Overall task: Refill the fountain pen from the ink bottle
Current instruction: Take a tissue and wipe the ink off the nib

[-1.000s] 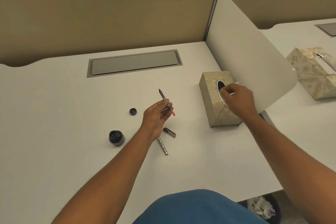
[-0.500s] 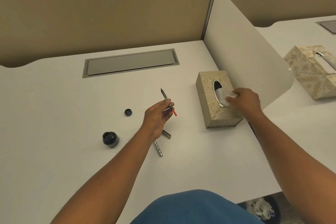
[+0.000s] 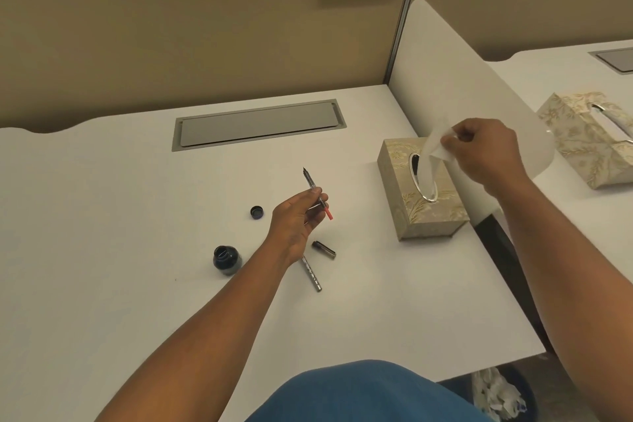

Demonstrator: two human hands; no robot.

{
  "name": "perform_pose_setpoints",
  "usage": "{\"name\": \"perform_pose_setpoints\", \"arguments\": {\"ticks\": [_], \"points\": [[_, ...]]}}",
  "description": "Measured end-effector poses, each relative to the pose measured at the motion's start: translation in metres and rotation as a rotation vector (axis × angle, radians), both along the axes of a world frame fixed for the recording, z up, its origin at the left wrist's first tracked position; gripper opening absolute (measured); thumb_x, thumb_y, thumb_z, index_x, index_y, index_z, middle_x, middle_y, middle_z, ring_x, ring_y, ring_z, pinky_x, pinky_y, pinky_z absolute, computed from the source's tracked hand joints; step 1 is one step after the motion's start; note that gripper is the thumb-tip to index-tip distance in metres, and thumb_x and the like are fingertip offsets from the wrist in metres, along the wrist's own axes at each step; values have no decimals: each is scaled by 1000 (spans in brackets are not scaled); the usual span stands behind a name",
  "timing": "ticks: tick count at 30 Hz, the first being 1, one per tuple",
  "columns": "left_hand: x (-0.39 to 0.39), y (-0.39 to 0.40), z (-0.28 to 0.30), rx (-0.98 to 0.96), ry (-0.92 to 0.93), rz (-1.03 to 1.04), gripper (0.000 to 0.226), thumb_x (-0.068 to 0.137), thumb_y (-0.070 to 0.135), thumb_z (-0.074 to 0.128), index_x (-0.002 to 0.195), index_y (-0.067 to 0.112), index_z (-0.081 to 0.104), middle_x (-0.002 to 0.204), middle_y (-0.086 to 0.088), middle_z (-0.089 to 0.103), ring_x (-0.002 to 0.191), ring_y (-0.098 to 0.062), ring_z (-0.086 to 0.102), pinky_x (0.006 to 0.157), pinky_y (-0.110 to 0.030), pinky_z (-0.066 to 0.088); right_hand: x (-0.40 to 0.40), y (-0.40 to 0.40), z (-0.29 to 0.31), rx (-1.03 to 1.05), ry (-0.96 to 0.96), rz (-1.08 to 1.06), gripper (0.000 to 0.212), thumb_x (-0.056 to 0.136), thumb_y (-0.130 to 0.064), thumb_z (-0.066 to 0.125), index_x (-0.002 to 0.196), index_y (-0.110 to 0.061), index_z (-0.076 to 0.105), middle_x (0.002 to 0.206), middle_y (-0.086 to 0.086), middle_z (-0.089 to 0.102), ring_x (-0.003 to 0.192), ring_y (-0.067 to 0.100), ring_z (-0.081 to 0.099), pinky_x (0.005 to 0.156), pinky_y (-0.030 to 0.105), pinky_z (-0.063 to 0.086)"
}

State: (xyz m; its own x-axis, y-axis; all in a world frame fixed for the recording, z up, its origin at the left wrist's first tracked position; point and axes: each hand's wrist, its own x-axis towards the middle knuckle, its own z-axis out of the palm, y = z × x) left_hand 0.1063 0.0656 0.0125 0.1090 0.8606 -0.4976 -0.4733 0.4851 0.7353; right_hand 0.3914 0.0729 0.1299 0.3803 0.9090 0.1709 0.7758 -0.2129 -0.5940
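dark metal and thin, the fountain pen's nib section [image 3: 312,186] with its red-tipped converter sits in the left hand [image 3: 297,223], pinched between fingertips and thumb above the surface [image 3: 102,216], nib pointing up and away. it looks light, stiff and slim; the nib is likely delicate and may be wet with ink, so the grip belongs on the middle section, clear of the tip. the open ink bottle [image 3: 226,259] stands on the surface just left of that forearm, squat, dark, probably glass and easy to tip; its cap [image 3: 256,212] lies apart, farther back. the pen's barrel [image 3: 311,274] and cap [image 3: 323,249] lie beside the wrist. the right hand [image 3: 484,151] is closed on a white tissue [image 3: 435,147], soft and easily torn, drawn partway from the patterned tissue box [image 3: 419,202] by the divider [image 3: 455,79], probably for wiping the nib.
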Motion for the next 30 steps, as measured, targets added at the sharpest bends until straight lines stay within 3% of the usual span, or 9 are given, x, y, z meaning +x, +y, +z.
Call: {"name": "perform_pose_setpoints", "arguments": {"ticks": [3, 9, 11, 14, 18, 22, 26, 30], "points": [[-10, 1, 4, 14, -1, 2, 11, 92, 16, 70, 100, 9, 72, 88, -4, 75, 83, -16, 69, 76, -25, 57, -14, -2, 18, 56, 23, 1, 16, 92, -22, 64, 97, -9, 72, 88, 5, 67, 79, 20, 57, 69, 29, 40], [-13, -1, 11, 17, 29, -5, 11, 93, 15, 68, 101, 8, 71, 89, -5, 74, 83, -17, 68, 78, -26, 57, -31, -2, 39, 111, 108, 36, 15, 92, -25, 64, 96, -13, 71, 87, 2, 66, 75, 15, 54, 55, 21, 37], [-55, -4, 14, 59, -7, 30, 11, 93, 15, 68, 101, 8, 71, 89, -5, 74, 83, -17, 68, 77, -25, 57, -77, 2, 42, 107, 164, 119, 14, 90, -25, 65, 93, -13, 71, 85, 3, 66, 72, 14, 54, 57, 22, 40], [-57, -2, 16, 61, -11, 7, 14, 92, 17, 70, 102, 8, 72, 91, -5, 74, 86, -18, 67, 79, -27, 57, -85, 3, 38, 62, 286, 135, 16, 87, -27, 66, 89, -12, 72, 84, 10, 69, 69, 18, 57, 66, 34, 49], [-51, -4, 18, 55, -12, -47, 22, 90, 20, 73, 108, 9, 73, 105, -6, 75, 96, -20, 67, 86, -32, 57, -89, -2, 23, -41, 552, 168, 18, 94, -20, 61, 97, -4, 68, 87, 7, 70, 77, 18, 68, 68, 33, 54], [-63, -6, 20, 40, -47, -65, 27, 87, 20, 75, 111, 9, 74, 111, -6, 75, 102, -27, 68, 100, -43, 54, -118, -3, 15, -103, 924, 210, 12, 97, -14, 56, 87, -12, 62, 84, 5, 69, 76, 20, 74, 62, 27, 54], [-70, -8, 19, 39, -96, -79, 23, 90, 18, 71, 111, 7, 74, 111, -9, 74, 104, -34, 68, 101, -47, 53, -138, -3, -2, -146, 1106, 228, 8, 98, -12, 55, 99, -6, 61, 93, 9, 70, 76, 23, 74, 58, 24, 56], [-76, -12, 19, 54, -113, -76, 25, 94, 17, 67, 115, 4, 71, 117, -11, 73, 102, -33, 70, 97, -42, 56, -153, -4, -25, -144, 993, 208, 8, 97, -13, 57, 96, -9, 63, 97, 12, 72, 78, 23, 75, 59, 25, 57]]}}
